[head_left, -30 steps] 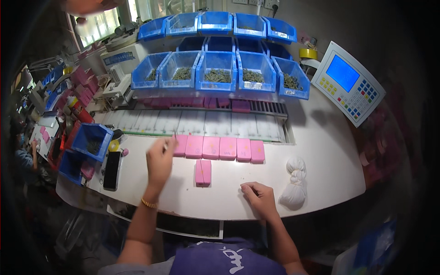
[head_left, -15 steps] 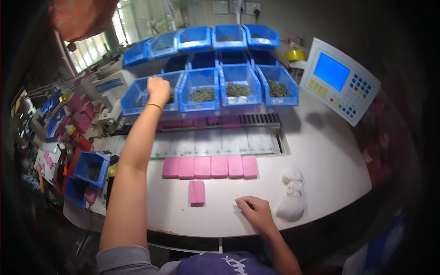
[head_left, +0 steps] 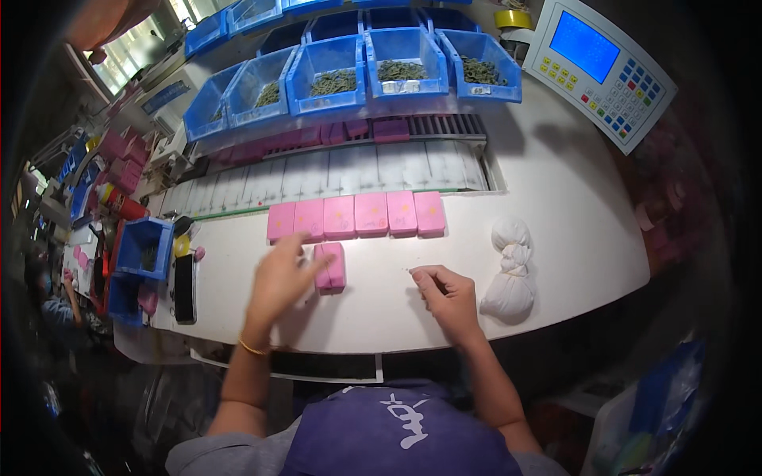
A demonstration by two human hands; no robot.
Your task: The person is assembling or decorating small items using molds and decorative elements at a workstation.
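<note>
Pink block [head_left: 333,276] sits between the row of pink blocks [head_left: 371,216] and the white surface's [head_left: 381,329] front edge, room rightward. Left hand [head_left: 287,274], half-open, blurs beside it, grip unclear; curled right hand [head_left: 448,300] hides any contents. Blue bins [head_left: 328,104] hold greenish pieces [head_left: 401,71].

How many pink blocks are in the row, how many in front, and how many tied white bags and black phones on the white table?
Pink blocks in the row: 6
Pink block in front of the row: 1
Tied white cloth bag: 1
Black phone: 1
Total: 9
</note>
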